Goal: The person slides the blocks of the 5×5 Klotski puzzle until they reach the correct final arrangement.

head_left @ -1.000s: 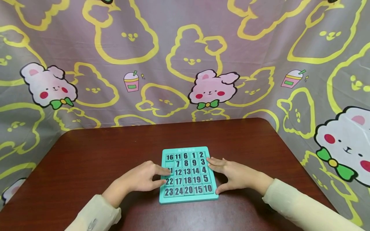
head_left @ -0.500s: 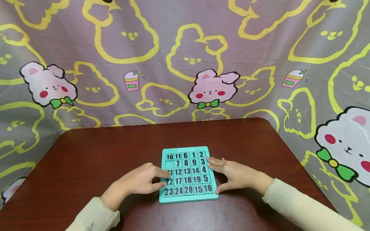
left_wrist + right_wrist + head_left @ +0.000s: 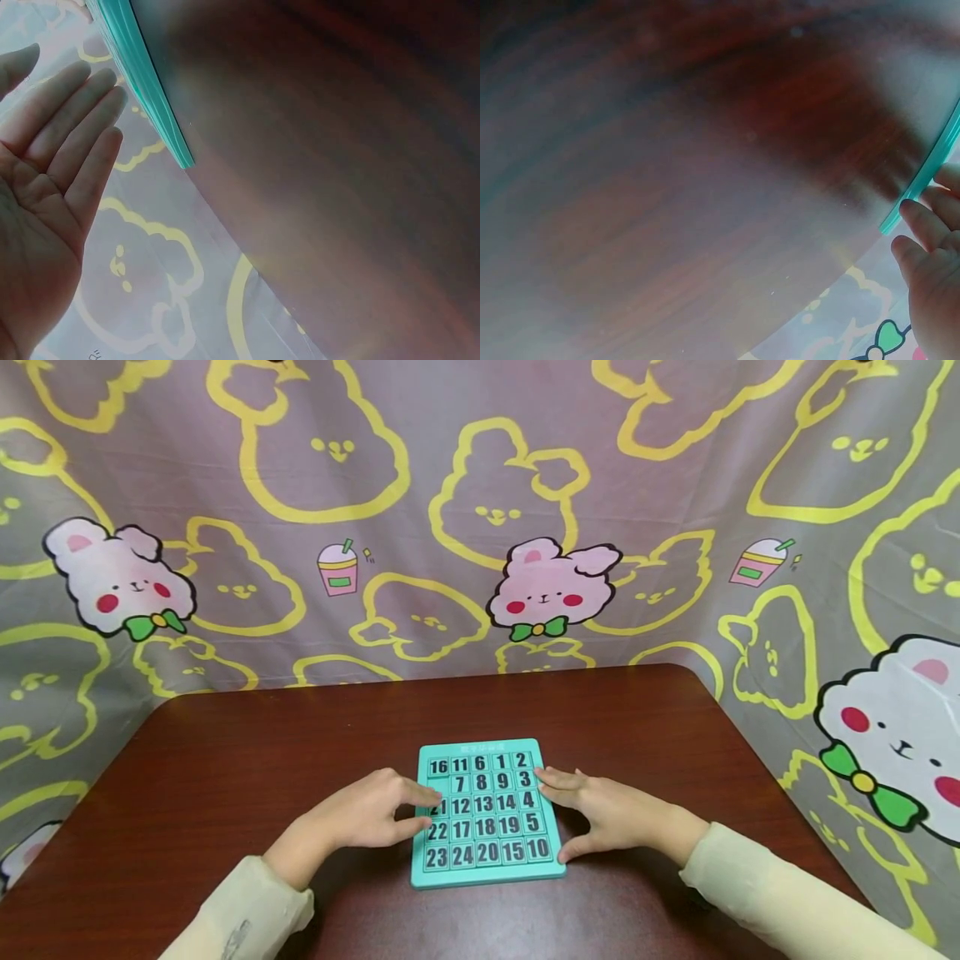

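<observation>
Starting from the left, a pale cream sleeve point(image 3: 247, 906) is leading to the person's left hand point(image 3: 367, 814), whose fingers are extending fairly straight, thumb and forefinger parted a little and pinching nothing. The forefinger is reaching over the square teal tile marked 21 point(image 3: 438, 807), while the thumb is lying lower, by the tile marked 22 point(image 3: 437, 832); from where I'm standing I can't quite tell how firmly either is pressing. Just above the 21, a bare slot point(image 3: 437, 786) is showing beneath the tile marked 16 point(image 3: 438, 767). All these are sitting in the left column of a flat, turquoise, plastic-looking number board point(image 3: 487, 878), which is lying on the dark reddish-brown wooden table point(image 3: 285, 735), between the two hands. For sliding the 21, I'm thinking a light fingertip, pushing straight along the column rather than bearing down, would be serving best, with the thumb staying off the 22 so that it isn't dragging along. At the right, the right hand point(image 3: 603, 814) is spreading wide along the board's edge, fingers touching high and thumb at the near corner, not wrapping round it; that bracing seems worth keeping gentle and square.
</observation>
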Tool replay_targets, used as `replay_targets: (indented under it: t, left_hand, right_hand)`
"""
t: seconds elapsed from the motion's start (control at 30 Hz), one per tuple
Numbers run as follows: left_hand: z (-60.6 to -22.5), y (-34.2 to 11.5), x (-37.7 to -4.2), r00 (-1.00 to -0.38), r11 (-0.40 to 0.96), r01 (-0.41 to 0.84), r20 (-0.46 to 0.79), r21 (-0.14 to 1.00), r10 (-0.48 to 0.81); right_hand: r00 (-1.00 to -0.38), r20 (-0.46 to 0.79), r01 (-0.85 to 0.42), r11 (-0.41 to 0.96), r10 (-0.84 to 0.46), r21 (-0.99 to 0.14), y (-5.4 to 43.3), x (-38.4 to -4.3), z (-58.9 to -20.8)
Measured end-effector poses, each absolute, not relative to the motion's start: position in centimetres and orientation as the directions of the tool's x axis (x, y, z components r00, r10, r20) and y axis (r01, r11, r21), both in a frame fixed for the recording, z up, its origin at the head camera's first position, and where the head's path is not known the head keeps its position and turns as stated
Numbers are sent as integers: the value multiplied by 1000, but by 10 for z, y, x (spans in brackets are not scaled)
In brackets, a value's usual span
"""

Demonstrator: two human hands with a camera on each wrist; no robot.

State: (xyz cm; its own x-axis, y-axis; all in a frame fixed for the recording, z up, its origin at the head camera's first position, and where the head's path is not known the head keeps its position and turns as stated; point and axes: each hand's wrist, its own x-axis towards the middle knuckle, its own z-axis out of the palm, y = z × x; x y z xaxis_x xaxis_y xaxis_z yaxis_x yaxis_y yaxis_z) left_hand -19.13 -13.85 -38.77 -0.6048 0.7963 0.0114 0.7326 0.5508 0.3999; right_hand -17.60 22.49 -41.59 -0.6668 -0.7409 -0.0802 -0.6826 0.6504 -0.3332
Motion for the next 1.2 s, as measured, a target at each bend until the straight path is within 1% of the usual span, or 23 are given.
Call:
replay_targets:
  t: [0.2,0.63,0.87,1.2]
  left_hand:
    - [-386,-138,-205,-610,555,737,25,386,792]
    - [-391,-136,-227,-644,584,710,26,394,765]
    - [-393,-135,-228,-660,605,685,-7,405,751]
    - [-392,-136,-219,-667,619,661,-44,424,743]
  right_hand:
    - [-665,-78,-683,647,-743,-338,224,-176,-415]
    - [-665,-71,-686,645,-744,-337,224,-176,-415]
    - [-667,-76,-682,649,-741,-336,224,-175,-414]
    - [-665,-72,-685,645,-743,-339,224,-175,-414]
